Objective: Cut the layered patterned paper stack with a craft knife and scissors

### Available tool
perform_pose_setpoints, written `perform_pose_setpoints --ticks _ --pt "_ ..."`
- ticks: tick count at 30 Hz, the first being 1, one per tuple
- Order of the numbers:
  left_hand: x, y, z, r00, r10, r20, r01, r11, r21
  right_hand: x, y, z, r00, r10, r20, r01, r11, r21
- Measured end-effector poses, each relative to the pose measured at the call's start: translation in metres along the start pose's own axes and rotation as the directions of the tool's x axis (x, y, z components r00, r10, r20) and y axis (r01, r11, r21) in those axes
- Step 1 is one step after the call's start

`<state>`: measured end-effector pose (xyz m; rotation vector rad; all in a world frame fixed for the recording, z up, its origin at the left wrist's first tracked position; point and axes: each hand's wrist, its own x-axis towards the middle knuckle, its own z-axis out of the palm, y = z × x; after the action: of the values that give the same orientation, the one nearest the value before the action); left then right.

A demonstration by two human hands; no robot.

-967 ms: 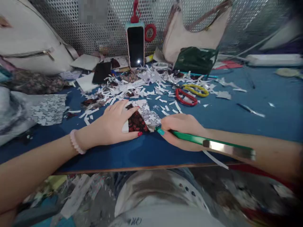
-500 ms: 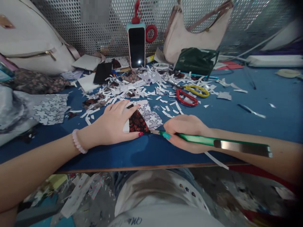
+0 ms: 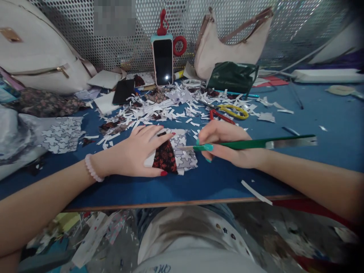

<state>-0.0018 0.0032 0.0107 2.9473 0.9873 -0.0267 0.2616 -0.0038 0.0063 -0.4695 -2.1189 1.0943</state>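
Note:
My left hand (image 3: pixel 136 151) lies flat on a folded piece of patterned paper (image 3: pixel 178 155), dark red floral on one side and white flower print on the other, pressing it to the blue table (image 3: pixel 199 182). My right hand (image 3: pixel 227 146) grips a long green-handled tool (image 3: pixel 256 143) with a metal end, held level. Its thin tip touches the paper near my left fingertips.
White paper scraps (image 3: pixel 159 108) litter the middle of the table. Red and yellow scissors (image 3: pixel 230 112) lie behind my right hand. A phone (image 3: pixel 162 60) stands against the perforated wall, with a beige handbag (image 3: pixel 233 45), a green pouch (image 3: pixel 231 76) and a white bag (image 3: pixel 34 57) nearby.
My right hand has lifted and moved away from me, swinging the green tool from a slant near the table edge to level. The tool tip now rests higher on the paper.

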Motion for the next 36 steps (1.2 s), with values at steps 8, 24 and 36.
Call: perform_pose_setpoints --ticks 8,24,36 --pt "0.001 -0.009 -0.006 0.983 0.156 0.096 -0.151 0.987 -0.055 0.007 0.011 -0.01 0.975 0.118 0.189 -0.098 0.989 -0.108" --pt "0.0 -0.011 -0.003 0.982 0.172 0.082 -0.167 0.984 -0.066 0.011 0.004 -0.017 0.953 0.081 0.291 -0.003 0.966 -0.258" --pt "0.001 -0.01 -0.005 0.981 0.172 0.085 -0.166 0.984 -0.07 0.008 -0.006 -0.028 0.937 0.148 0.317 -0.048 0.952 -0.302"
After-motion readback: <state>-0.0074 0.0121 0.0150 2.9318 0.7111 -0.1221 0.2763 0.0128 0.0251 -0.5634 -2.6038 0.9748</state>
